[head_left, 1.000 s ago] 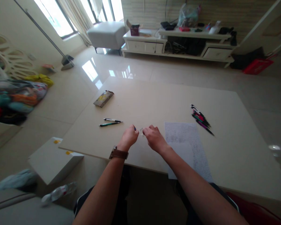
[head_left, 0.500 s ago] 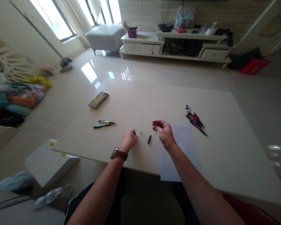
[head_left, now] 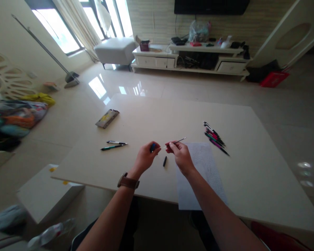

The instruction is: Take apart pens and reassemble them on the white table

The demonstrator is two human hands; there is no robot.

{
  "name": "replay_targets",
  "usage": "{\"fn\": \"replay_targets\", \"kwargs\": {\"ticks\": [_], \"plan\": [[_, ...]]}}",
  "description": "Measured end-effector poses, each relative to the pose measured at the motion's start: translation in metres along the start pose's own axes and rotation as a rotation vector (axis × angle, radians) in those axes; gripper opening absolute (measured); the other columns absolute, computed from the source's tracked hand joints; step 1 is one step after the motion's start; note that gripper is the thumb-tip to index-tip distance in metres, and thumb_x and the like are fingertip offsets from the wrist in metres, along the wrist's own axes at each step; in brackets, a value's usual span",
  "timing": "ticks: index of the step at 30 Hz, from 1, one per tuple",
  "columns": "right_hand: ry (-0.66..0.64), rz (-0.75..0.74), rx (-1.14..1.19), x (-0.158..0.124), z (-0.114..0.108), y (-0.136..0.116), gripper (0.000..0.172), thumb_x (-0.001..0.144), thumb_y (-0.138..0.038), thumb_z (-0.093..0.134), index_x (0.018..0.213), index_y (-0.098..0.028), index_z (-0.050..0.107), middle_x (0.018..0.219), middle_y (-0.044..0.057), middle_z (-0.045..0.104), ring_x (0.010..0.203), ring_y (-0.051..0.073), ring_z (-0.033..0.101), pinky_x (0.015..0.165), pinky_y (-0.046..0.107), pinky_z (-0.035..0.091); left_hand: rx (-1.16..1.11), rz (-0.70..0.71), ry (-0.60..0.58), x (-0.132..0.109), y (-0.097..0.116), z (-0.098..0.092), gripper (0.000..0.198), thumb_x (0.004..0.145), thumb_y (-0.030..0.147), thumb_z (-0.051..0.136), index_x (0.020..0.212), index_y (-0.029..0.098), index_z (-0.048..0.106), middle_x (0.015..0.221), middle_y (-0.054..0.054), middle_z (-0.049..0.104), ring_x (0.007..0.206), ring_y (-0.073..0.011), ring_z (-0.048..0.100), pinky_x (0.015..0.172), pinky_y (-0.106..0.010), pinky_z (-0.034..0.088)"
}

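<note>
My left hand (head_left: pixel 144 158), with a brown watch on its wrist, is closed round a small blue pen part (head_left: pixel 152 147). My right hand (head_left: pixel 180 156) pinches a thin pen refill (head_left: pixel 178 141) that points up and to the right. The two hands are close together above the beige table (head_left: pixel 151 115). A small black pen piece (head_left: pixel 164 161) lies on the table between them. A written sheet of paper (head_left: pixel 202 170) lies under my right wrist.
Two pens (head_left: pixel 114 144) lie left of my hands and a flat yellowish box (head_left: pixel 107 118) farther left. A bunch of several coloured pens (head_left: pixel 214 137) lies at the right. A white box (head_left: pixel 45 195) stands on the floor by the table's left edge.
My hands parted and then came back together. The black piece was left on the table. My right hand turned the refill from upright to pointing right, and my left hand lifted the blue part.
</note>
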State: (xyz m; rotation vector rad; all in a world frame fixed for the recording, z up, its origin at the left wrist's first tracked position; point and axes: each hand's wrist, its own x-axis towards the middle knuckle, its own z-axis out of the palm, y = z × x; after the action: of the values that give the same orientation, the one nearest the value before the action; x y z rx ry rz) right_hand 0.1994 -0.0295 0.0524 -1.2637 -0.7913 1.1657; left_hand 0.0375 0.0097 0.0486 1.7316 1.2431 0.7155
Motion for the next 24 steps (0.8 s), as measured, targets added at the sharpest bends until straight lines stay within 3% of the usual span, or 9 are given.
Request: {"fn": "replay_targets", "kwargs": {"ticks": [3, 8, 24], "plan": [[0.014, -0.023, 0.115, 0.0, 0.003, -0.003, 0.024, 0.077, -0.036, 0.074, 0.088, -0.018, 0.063, 0.076, 0.002, 0.071, 0.068, 0.016, 0.067, 0.069, 0.031, 0.056, -0.227, 0.024, 0.027, 0.002, 0.012, -0.003, 0.019, 0.082, 0.035, 0.07, 0.086, 0.016, 0.069, 0.068, 0.001, 0.063, 0.063, -0.0108, 0.055, 0.06, -0.022, 0.041], [-0.002, -0.064, 0.172, 0.002, 0.01, -0.008, 0.024, 0.079, -0.033, 0.075, 0.089, -0.019, 0.058, 0.078, 0.002, 0.073, 0.069, 0.016, 0.07, 0.066, 0.028, 0.056, -0.403, -0.009, 0.063, 0.004, 0.014, -0.004, 0.025, 0.076, 0.038, 0.077, 0.085, 0.015, 0.071, 0.069, -0.001, 0.067, 0.064, -0.0113, 0.058, 0.06, -0.022, 0.044], [0.012, 0.018, 0.423, 0.0, 0.033, -0.013, 0.031, 0.07, -0.031, 0.082, 0.085, -0.021, 0.057, 0.078, -0.001, 0.072, 0.071, 0.016, 0.073, 0.06, 0.022, 0.057, -0.552, -0.006, 0.174, -0.002, 0.019, -0.014, 0.024, 0.076, 0.036, 0.079, 0.082, 0.014, 0.069, 0.066, 0.0, 0.064, 0.059, -0.0094, 0.055, 0.057, -0.021, 0.043]]}}
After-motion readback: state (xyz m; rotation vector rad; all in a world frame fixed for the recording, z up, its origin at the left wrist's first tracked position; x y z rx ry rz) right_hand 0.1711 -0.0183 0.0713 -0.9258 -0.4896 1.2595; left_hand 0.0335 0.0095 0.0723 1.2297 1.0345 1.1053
